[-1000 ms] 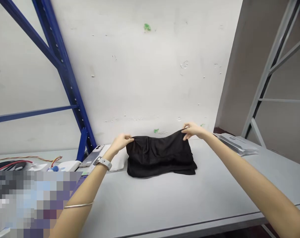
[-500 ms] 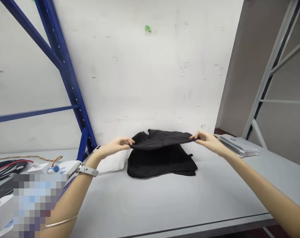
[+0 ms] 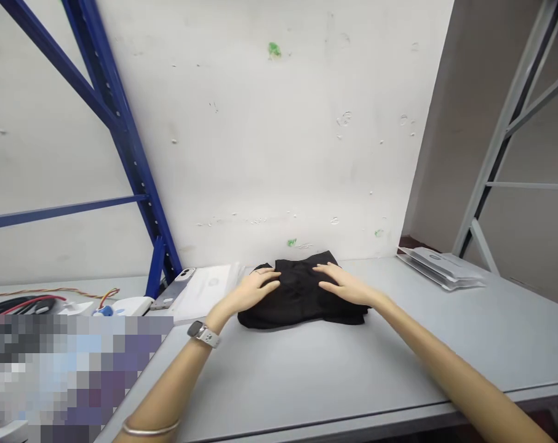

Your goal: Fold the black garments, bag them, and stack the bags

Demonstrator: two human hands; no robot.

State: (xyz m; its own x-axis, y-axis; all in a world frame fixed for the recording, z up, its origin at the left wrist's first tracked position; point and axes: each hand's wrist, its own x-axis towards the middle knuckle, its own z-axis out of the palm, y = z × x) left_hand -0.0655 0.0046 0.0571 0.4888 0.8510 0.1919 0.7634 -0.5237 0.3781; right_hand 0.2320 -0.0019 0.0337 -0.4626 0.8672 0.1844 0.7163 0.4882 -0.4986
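Observation:
A folded black cloth garment (image 3: 299, 301) lies on the grey table (image 3: 279, 375), close to the white wall; its exact kind does not show. My left hand (image 3: 251, 290) rests on the garment's left part, palm down with the fingers spread. On its right part lies my right hand (image 3: 346, 286), also flat with fingers apart. Neither hand grips the fabric. A watch (image 3: 203, 334) is strapped on my left wrist, and a thin bangle (image 3: 150, 429) sits farther up that forearm.
White papers (image 3: 209, 286) and a phone (image 3: 185, 275) lie left of the garment. Another paper stack (image 3: 445, 267) is at the back right. A blue rack post (image 3: 131, 147) rises on the left, near cables (image 3: 18, 306) and a blurred-out patch. The table's front edge (image 3: 398, 413) runs below.
The raised upper layer of the black garment has come down onto the rest. Both hands have let go of its edges, moved inward and now lie flat on top.

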